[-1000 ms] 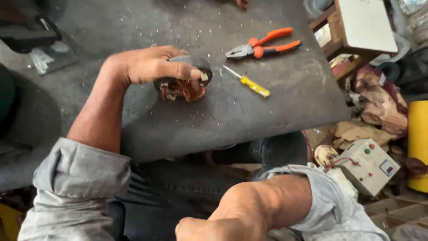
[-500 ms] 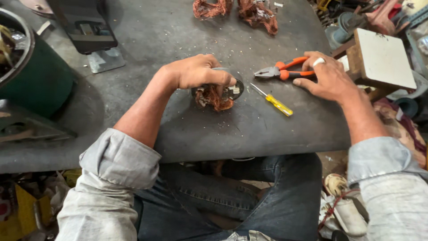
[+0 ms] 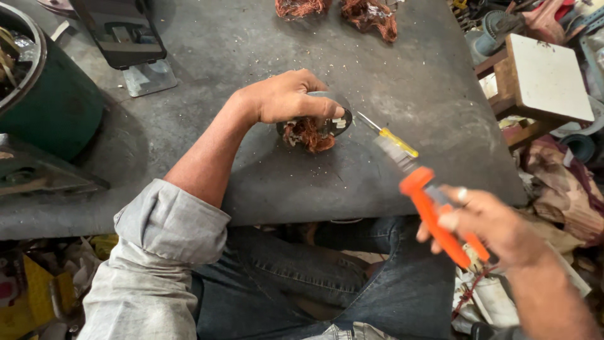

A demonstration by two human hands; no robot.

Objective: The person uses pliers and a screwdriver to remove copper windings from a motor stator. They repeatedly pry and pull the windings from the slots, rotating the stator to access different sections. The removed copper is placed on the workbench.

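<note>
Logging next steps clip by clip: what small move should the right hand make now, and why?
Probably bring the pliers forward to the copper winding. The right hand holds them off the table edge, apart from the part, while the left hand steadies the winding on the table.

A yellow screwdriver (image 3: 390,135) lies on the grey table (image 3: 207,75); copper scraps (image 3: 371,14) sit beyond, a green drum (image 3: 47,107) far aside.
</note>
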